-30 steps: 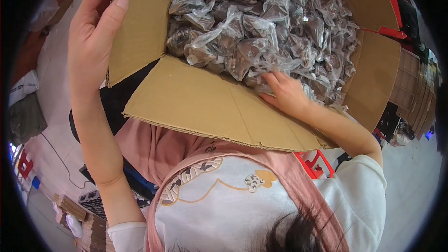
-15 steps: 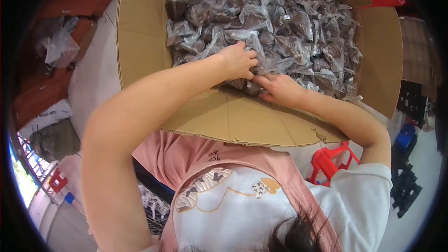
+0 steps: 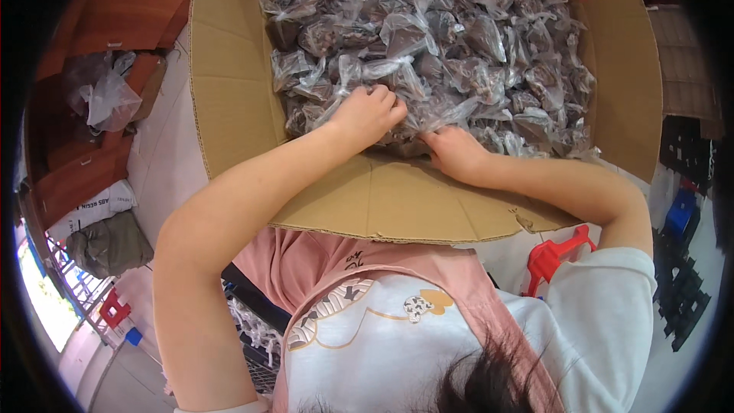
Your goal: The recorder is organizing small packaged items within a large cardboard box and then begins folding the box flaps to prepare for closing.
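A large open cardboard box (image 3: 229,76) holds many small clear plastic bags (image 3: 409,34) with dark brown contents I cannot identify, their tops knotted or twisted. At the box's near edge, my left hand (image 3: 368,113) reaches in with fingers curled down onto a clear bag. Just right of it and a little nearer, my right hand (image 3: 459,154) has its fingertips bent into the plastic of a bag beside the near wall. Both sets of fingertips are partly hidden by the plastic. The near cardboard flap (image 3: 397,195) folds out beneath my forearms toward me.
A red plastic stool (image 3: 547,260) stands right of my body, below the box. At left are brown wooden furniture (image 3: 107,15), a hanging clear plastic bag (image 3: 111,99) and a dull green bundle (image 3: 107,245). Black plastic parts (image 3: 680,298) lie on the floor at right.
My left hand has moved slightly left and nearer to me, and its fingers curl more. My right hand has shifted a little lower, its fingers tucked in more. The view has also shifted slightly.
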Tool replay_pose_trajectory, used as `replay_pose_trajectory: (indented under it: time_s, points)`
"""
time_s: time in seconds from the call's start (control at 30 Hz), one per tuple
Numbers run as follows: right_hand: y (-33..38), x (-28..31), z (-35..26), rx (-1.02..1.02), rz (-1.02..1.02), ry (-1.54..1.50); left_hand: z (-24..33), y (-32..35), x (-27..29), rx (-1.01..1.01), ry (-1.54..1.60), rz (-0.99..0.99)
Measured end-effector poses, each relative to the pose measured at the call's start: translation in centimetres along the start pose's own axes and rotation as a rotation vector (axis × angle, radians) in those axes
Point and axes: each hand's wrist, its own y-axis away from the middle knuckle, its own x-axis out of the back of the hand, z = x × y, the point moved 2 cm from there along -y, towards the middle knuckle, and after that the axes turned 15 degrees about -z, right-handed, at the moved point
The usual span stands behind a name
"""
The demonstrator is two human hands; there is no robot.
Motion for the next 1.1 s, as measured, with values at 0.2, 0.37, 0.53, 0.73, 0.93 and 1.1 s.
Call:
replay_pose_trajectory:
  time_s: [0.2,0.37,0.53,0.73,0.93,1.1]
  points:
    - [2.6,5.1,-0.7,0.216,0.357,0.241,-3.4,-1.7,0.4,-0.194,0.178,-0.271]
    - [-0.8,5.3,2.6,0.224,0.338,0.227,-3.3,-3.0,2.4,-0.128,0.396,-0.555]
    - [-1.9,5.5,2.1,0.238,0.377,0.386,-2.6,-1.3,0.7,-0.062,0.185,-0.131]
    - [-1.8,6.8,3.7,0.158,0.286,-0.189,-3.1,-1.8,0.9,-0.024,0.199,0.315]
    - [0.4,7.5,4.3,-0.065,-0.07,-0.513,-2.0,-1.8,-1.9,-0.01,0.21,0.038]
    - [-0.6,5.7,5.4,-0.287,-0.046,-0.883,-2.6,-2.8,0.2,0.044,0.201,-0.134]
